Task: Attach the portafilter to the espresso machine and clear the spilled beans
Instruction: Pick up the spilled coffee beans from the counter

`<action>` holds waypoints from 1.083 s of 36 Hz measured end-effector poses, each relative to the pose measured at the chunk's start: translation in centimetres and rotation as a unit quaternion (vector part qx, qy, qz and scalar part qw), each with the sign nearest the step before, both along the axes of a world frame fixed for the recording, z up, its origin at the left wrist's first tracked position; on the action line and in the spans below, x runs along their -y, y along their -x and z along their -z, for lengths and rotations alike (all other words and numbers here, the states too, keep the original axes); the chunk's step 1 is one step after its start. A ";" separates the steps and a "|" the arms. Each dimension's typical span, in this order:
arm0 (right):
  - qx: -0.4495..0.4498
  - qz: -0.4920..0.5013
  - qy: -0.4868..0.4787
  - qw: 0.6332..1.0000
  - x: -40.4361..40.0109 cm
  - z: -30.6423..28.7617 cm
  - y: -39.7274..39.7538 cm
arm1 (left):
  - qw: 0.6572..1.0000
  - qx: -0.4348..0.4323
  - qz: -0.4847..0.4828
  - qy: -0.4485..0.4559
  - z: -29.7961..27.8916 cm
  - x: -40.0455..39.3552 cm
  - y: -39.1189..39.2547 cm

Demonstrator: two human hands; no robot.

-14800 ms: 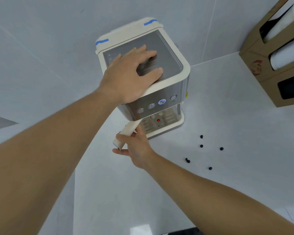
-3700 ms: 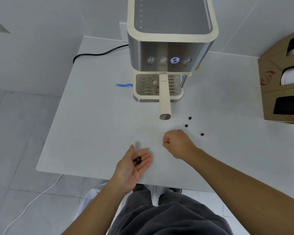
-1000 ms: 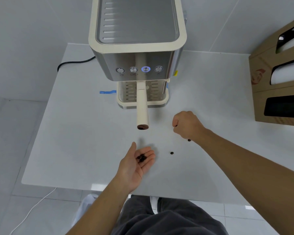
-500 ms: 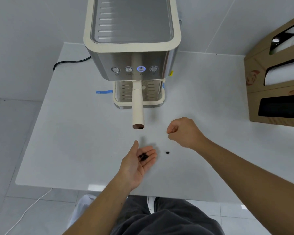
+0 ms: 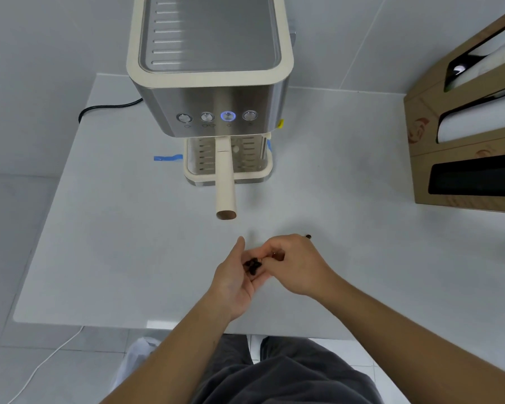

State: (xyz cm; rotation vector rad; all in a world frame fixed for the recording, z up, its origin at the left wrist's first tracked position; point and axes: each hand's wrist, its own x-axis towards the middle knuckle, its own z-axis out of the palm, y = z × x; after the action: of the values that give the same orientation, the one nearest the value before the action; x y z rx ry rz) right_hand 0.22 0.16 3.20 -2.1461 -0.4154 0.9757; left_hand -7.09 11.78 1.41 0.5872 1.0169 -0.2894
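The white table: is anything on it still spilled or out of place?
Yes. One dark coffee bean lies loose on the white table, just beyond the right hand. The other dark beans sit in the cupped left hand.

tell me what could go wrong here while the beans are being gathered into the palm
1. The beans sit near the fingertip edge of the tilted left hand; as the right hand drops another in, some might roll off.
2. One stray bean lies just behind the right hand and could be overlooked.
3. The portafilter handle juts out above the table; a rising hand might bump it.
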 end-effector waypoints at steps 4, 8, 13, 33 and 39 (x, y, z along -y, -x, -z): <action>0.032 0.026 0.020 0.999 1.2 0.1 -0.8 | 1.000 -0.012 -0.012 0.005 0.4 -0.3 0.2; 0.050 0.055 0.055 0.996 2.9 1.0 -2.1 | 0.999 -0.036 -0.035 0.005 0.5 -0.5 0.4; 0.086 0.077 0.099 0.988 4.8 2.6 -3.9 | 0.998 -0.044 -0.040 0.005 0.6 -0.7 1.1; 0.120 -0.020 0.198 0.973 4.8 4.3 -6.5 | 0.997 -0.030 -0.064 0.006 0.6 -1.4 2.3; 0.099 -0.022 0.201 0.974 4.6 4.0 -6.3 | 0.997 -0.031 -0.068 0.008 0.5 -1.2 2.6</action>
State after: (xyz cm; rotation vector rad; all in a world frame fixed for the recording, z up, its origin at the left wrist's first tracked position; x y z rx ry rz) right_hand 6.49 -4.41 -0.80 -2.6251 -0.3873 0.9338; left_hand -9.67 12.94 0.88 0.4952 1.1079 -0.1956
